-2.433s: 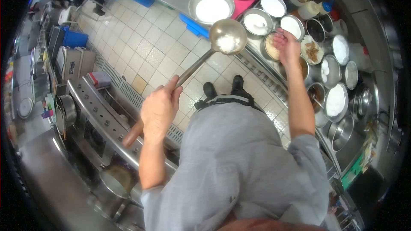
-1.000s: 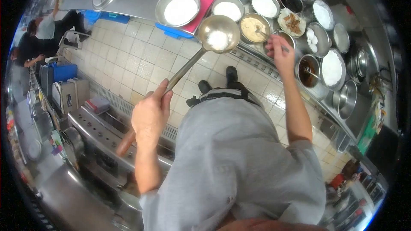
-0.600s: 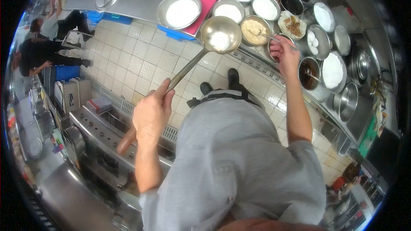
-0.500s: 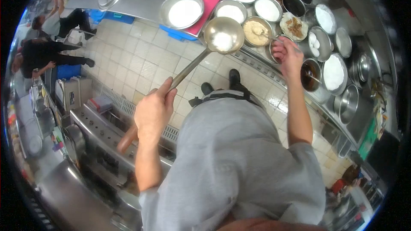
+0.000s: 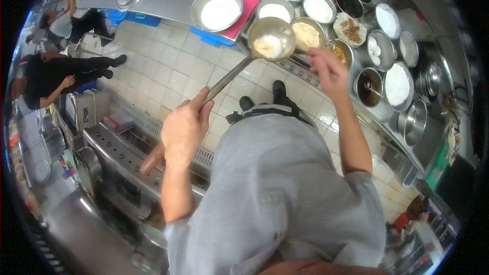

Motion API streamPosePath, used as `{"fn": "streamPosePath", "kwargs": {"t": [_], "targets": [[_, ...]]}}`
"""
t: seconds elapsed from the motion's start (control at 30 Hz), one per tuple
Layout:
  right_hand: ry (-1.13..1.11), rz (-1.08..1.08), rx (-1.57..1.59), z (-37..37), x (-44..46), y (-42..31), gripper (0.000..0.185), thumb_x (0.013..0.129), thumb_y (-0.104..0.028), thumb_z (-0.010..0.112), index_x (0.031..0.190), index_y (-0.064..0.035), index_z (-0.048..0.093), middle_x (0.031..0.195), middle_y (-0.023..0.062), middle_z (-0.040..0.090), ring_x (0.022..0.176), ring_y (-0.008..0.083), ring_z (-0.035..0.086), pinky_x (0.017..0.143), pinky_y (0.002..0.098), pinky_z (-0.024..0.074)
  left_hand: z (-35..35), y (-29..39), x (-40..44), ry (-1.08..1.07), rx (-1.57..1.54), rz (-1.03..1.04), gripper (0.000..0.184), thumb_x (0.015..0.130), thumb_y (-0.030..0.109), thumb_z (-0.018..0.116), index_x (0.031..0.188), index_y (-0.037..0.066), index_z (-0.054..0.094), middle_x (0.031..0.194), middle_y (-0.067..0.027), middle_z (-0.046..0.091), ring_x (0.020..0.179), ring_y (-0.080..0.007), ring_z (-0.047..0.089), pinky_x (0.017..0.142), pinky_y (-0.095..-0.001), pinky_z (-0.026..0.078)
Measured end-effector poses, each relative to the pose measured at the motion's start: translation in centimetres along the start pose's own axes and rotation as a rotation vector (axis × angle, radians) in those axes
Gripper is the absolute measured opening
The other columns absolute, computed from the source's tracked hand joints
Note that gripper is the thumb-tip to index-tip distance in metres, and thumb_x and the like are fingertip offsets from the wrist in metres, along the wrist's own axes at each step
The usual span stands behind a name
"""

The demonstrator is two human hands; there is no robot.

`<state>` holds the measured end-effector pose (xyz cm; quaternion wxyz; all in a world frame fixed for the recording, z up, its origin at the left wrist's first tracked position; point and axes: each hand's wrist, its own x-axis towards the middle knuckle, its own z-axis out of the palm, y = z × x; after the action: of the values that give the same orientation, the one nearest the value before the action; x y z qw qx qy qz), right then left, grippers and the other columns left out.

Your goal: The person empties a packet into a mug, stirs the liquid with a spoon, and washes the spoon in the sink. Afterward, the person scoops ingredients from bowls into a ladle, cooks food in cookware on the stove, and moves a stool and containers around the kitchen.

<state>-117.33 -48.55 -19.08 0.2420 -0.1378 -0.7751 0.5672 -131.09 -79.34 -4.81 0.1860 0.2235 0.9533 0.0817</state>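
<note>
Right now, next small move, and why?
Probably ease the right hand to the metal bowl of orange-yellow food: its blurred fingers are close to that bowl, while the left hand holds the ladle with a white heap and pale yellow heap.

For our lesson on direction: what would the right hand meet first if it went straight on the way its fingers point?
The round, silvery metal bowl with pale yellow contents, probably; the right hand might pass above, since depth is unclear.
</note>
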Motion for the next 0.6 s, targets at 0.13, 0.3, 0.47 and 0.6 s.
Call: {"fn": "streamPosePath", "kwargs": {"t": [0.13,0.3,0.47,0.6], "targets": [[0.319,0.313,0.182,-2.9,1.0,2.7,0.027,0.102,-0.014,0.058,0.122,0.0007,0.067,0.108,0.0081,0.070,0.086,0.0110,0.065,0.068,0.0229,0.0539,0.2,-0.3,-0.1,0.020,-0.013,0.002,0.034,0.093,0.029,0.066,0.125,0.019,0.069,0.084,-0.0155,0.071,0.080,-0.0347,0.069,0.072,-0.0432,0.054],[0.278,0.354,0.129,-3.2,1.4,6.4,0.028,0.102,-0.017,0.059,0.122,0.0012,0.066,0.106,0.0081,0.071,0.084,0.0109,0.065,0.064,0.0228,0.0539,0.3,-0.5,-0.3,0.034,-0.012,0.028,0.035,0.093,0.029,0.066,0.126,0.018,0.069,0.083,-0.0159,0.070,0.079,-0.0350,0.069,0.072,-0.0433,0.054],[0.259,0.477,0.199,-2.0,2.3,5.9,0.030,0.102,-0.018,0.058,0.120,0.0036,0.066,0.101,0.0109,0.071,0.081,0.0131,0.067,0.063,0.0250,0.0560,0.1,-0.5,-0.3,-0.025,0.038,0.008,0.034,0.097,0.036,0.059,0.128,0.024,0.066,0.088,-0.0106,0.071,0.083,-0.0339,0.070,0.074,-0.0450,0.056],[0.344,0.526,0.362,-3.1,2.5,6.2,0.029,0.099,-0.016,0.059,0.118,0.0047,0.066,0.099,0.0145,0.071,0.079,0.0159,0.068,0.061,0.0265,0.0569,0.2,-0.4,-0.4,0.044,0.004,0.014,0.034,0.093,0.030,0.066,0.125,0.019,0.069,0.083,-0.0163,0.070,0.080,-0.0352,0.070,0.071,-0.0436,0.054]]}}
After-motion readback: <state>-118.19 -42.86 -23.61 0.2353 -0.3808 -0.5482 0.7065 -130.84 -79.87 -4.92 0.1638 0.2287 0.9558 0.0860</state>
